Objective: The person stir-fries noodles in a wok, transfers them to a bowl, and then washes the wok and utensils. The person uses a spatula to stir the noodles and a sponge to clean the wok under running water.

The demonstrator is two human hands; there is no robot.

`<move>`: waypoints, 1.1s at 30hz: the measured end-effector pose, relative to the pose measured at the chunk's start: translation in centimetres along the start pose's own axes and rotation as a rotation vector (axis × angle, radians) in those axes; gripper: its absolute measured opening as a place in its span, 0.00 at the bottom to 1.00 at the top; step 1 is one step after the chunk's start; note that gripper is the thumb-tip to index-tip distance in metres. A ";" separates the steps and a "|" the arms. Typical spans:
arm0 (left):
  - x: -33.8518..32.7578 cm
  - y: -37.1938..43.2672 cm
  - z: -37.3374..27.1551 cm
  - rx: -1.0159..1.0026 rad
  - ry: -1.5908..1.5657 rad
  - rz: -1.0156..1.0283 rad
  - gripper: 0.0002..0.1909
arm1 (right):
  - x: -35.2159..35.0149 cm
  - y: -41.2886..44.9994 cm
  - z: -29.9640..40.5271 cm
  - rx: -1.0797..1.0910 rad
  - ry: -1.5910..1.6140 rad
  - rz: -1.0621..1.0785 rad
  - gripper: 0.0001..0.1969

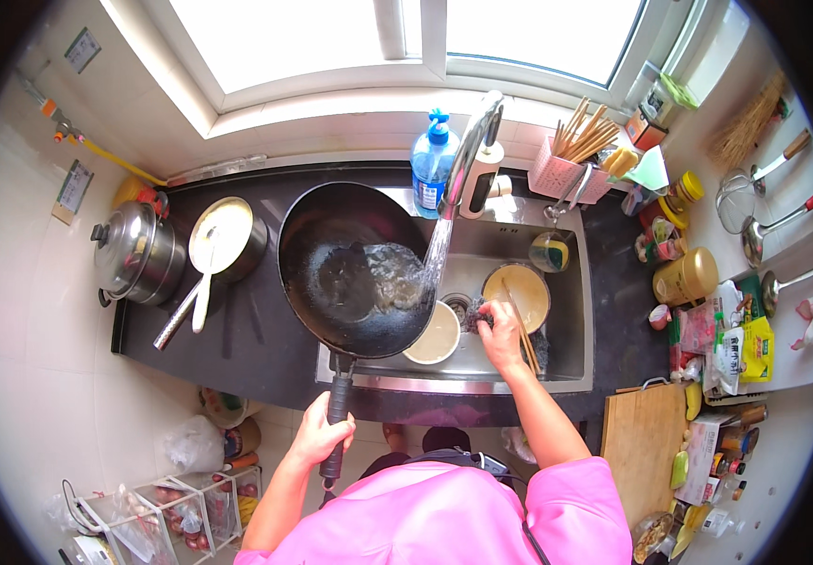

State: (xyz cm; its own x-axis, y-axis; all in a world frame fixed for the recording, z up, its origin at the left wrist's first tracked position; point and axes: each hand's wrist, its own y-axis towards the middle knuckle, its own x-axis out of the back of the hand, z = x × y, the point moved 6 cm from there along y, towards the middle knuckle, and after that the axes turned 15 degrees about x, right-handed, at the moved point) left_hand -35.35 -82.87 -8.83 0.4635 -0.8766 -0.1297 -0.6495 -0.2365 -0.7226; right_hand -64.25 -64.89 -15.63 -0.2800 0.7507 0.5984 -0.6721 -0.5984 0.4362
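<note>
My left hand (319, 432) grips the black wrapped handle (336, 417) of a dark wok (322, 311), which is held over the left part of the sink and the counter edge. Water streams from the chrome faucet (464, 155) into the wok and pools in its bottom. In my right hand (500, 332) is a grey wire scouring pad (478, 316), held above the steel sink (477, 364). Beside that hand, a pair of chopsticks (525, 326) leans across a yellowish bowl (528, 291). A white bowl (436, 337) stands in the sink, partly hidden by the wok.
Left on the black counter (258, 367) stand a lidded steel pot (139, 251) and a saucepan (254, 240) topped with a pale bowl. Behind the sink are a blue pump bottle (435, 162) and a pink utensil basket (565, 176). A wooden cutting board (640, 452) is at the right.
</note>
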 end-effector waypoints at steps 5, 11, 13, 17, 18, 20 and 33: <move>0.9 -0.3 1.2 -0.056 0.332 -0.235 0.17 | -0.1 0.6 0.2 0.035 -0.005 0.022 0.10; 0.4 -1.5 0.2 -0.228 0.893 -0.522 0.21 | -1.8 1.8 0.1 0.084 -0.071 0.106 0.11; 0.4 -1.9 -0.1 -0.242 0.944 -0.562 0.22 | -2.3 2.5 0.9 0.114 -0.109 0.124 0.12; -0.3 -2.7 -0.7 -0.188 0.990 -0.571 0.23 | -3.5 3.2 2.4 0.129 -0.056 0.149 0.12; -0.4 -2.7 -0.6 -0.182 0.962 -0.560 0.23 | -3.8 3.1 2.4 0.121 -0.038 0.152 0.11; -0.5 -2.6 -0.2 -0.170 0.905 -0.540 0.23 | -4.4 3.3 2.3 0.056 0.024 0.141 0.11; -3.8 -1.1 3.5 0.080 -0.105 0.093 0.15 | -15.5 8.7 -4.6 -0.407 -0.010 0.223 0.12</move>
State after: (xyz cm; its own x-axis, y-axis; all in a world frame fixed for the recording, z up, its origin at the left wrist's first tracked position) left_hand -34.26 -77.85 -9.94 0.4666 -0.8436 -0.2658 -0.6442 -0.1182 -0.7557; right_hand -68.86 -80.44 -24.22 -0.4427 0.6123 0.6551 -0.8115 -0.5844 -0.0022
